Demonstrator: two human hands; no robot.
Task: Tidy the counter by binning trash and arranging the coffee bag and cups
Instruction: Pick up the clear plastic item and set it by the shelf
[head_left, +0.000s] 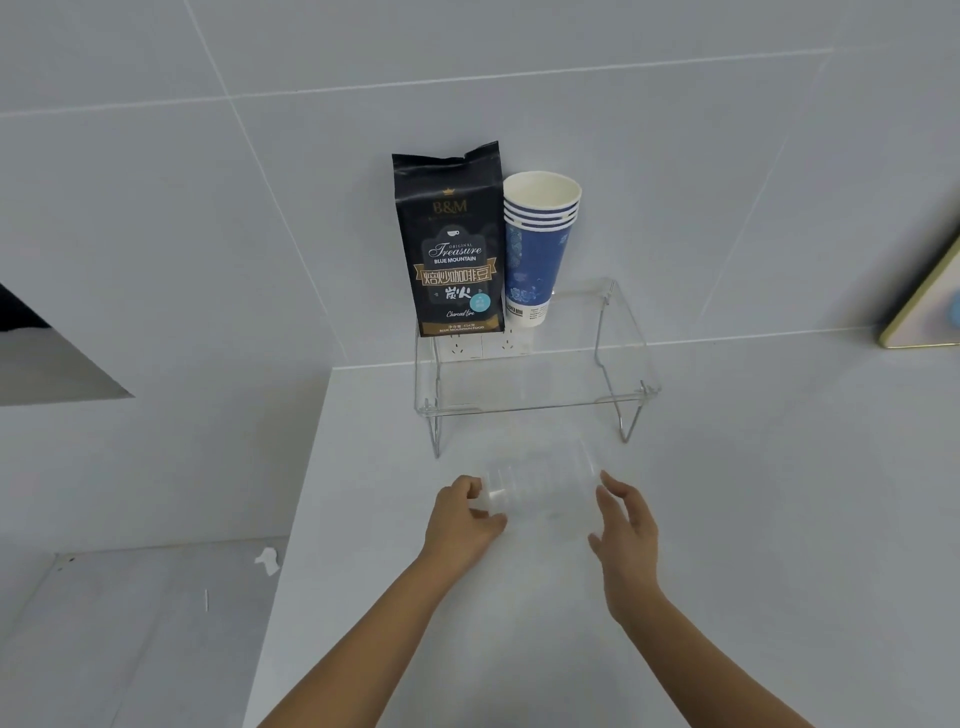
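Observation:
A black coffee bag (452, 244) stands upright on a clear acrylic shelf (631, 364) against the tiled wall. Right beside it stands a stack of blue and white paper cups (537, 244), mouths up. In front of the shelf, a stack of clear plastic cups (545, 491) lies on its side on the white counter (779, 519). My left hand (465, 517) grips the stack's narrow end with curled fingers. My right hand (626, 535) is at the wide end, fingers apart, touching or nearly touching the rim.
Wall sockets (485, 345) show behind the shelf under the bag. A gold-edged board (924, 312) leans at the far right. The counter's left edge drops to a lower grey floor with a white scrap (267, 561) on it. A dark opening (21, 312) is at the far left.

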